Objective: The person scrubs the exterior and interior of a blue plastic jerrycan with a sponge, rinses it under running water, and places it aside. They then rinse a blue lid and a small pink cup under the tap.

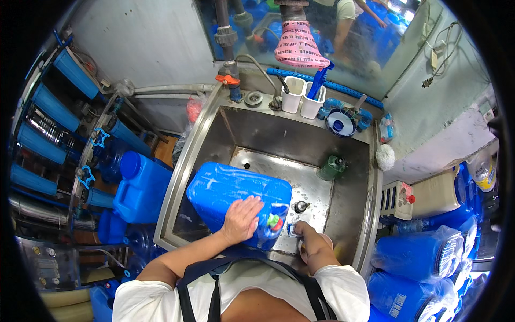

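Observation:
A blue plastic jug (237,185) lies on its side in the steel sink (348,209), with white suds streaked over it. My left hand (241,219) rests flat on its upper side, near the end with the green-and-red spigot (275,222). Just right of that end, low in the sink, my right hand (299,228) grips a small blue-and-white object (292,230), mostly hidden by my fingers. A pale pink bowl (328,240) sits partly under my right forearm. Beyond my right hand, a black fitting (301,206) stands on the wet sink floor.
A green bottle (332,168) is in the sink's far right corner. Two white holders (293,94) stand on the back ledge under a pink-wrapped pipe end (299,46). More blue jugs (143,189) stand left; wrapped blue containers (410,251) are stacked right.

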{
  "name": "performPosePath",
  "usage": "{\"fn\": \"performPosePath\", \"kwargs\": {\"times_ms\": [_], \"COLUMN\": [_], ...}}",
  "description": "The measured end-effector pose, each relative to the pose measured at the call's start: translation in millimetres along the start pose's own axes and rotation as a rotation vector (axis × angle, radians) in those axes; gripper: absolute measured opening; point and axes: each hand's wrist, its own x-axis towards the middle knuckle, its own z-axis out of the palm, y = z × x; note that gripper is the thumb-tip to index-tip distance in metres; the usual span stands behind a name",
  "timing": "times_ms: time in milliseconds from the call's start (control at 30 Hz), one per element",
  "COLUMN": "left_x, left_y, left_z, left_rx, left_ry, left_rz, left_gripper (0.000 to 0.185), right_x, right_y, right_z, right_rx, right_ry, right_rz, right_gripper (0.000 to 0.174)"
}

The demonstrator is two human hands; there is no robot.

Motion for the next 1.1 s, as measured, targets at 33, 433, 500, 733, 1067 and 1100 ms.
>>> {"fn": "performPosePath", "kwargs": {"times_ms": [33, 433, 500, 733, 1067, 1100], "left_x": [2, 52, 61, 65, 29, 27], "left_y": [-4, -55, -62, -67, -35, -28], "left_z": [1, 38, 46, 50, 25, 20], "left_rx": [0.012, -0.021, -0.038, -0.047, -0.067, -0.068], "left_ry": [0.007, 0.13, 0.107, 0.08, 0.171, 0.184], "left_rz": [-0.019, -0.005, -0.013, -0.023, 0.046, 0.068], "left_gripper": [0.046, 0.032, 0.029, 0.027, 0.036, 0.037], "right_x": [-8, -175, -208, -184, -215, -198], "right_y": [-7, -49, -101, -241, -229, -196], "right_z": [-17, -263, -292, -190, -236, -240], "right_rx": [0.003, 0.379, 0.383, -0.11, 0.154, 0.286], "right_ry": [0.033, 0.688, 0.885, 1.611, 1.477, 1.501], "right_rz": [0.001, 0.51, 0.33, 0.098, 0.174, 0.179], "right_gripper": [0.031, 0.035, 0.043, 0.034, 0.043, 0.045]}}
